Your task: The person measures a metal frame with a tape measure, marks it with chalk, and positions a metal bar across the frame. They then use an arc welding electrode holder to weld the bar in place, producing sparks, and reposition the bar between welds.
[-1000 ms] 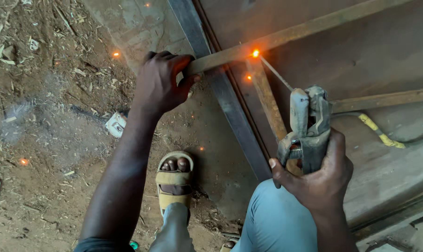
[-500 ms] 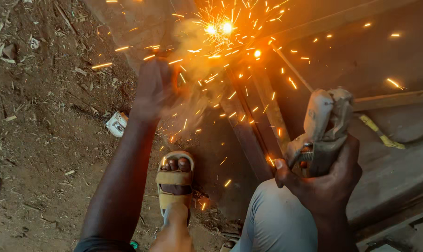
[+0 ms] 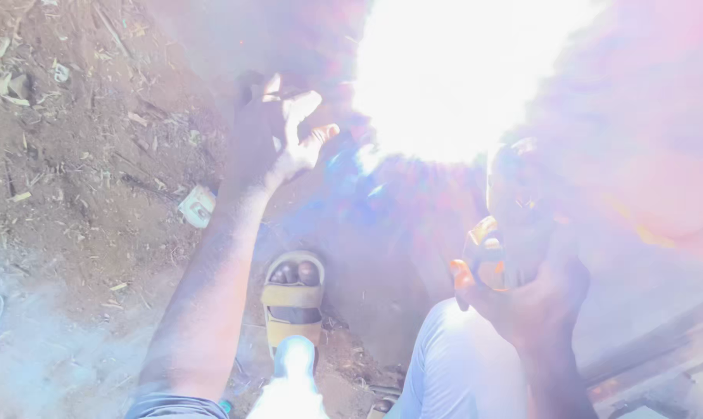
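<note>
- Holder (image 3: 514, 225): pale, washed out, gripped in right hand (image 3: 533, 291), right of centre, just below white glare (image 3: 460, 70).
- Left hand (image 3: 278, 128): fingers curled at glare's left edge; whatever is grasped lost in the light, cannot tell.
- Sandal (image 3: 291, 299) on dirt (image 3: 72, 178), between forearm and pale knee (image 3: 452, 365).
- Small white scrap (image 3: 197, 206) just left of forearm.

**Layout: ground plot, head view**

Welding glare (image 3: 452, 70): upper centre, hiding whatever lies beneath it. Left hand (image 3: 278, 128): just left of the glare, over the ground (image 3: 72, 171). Right hand (image 3: 533, 299): lower right, around an electrode holder (image 3: 514, 225), below the glare. Sandalled foot (image 3: 291, 299): lower centre, between both arms. Small scrap (image 3: 197, 206): on the ground, left of the left forearm. Knee (image 3: 460, 357): beside the right hand, right of the foot.
</note>
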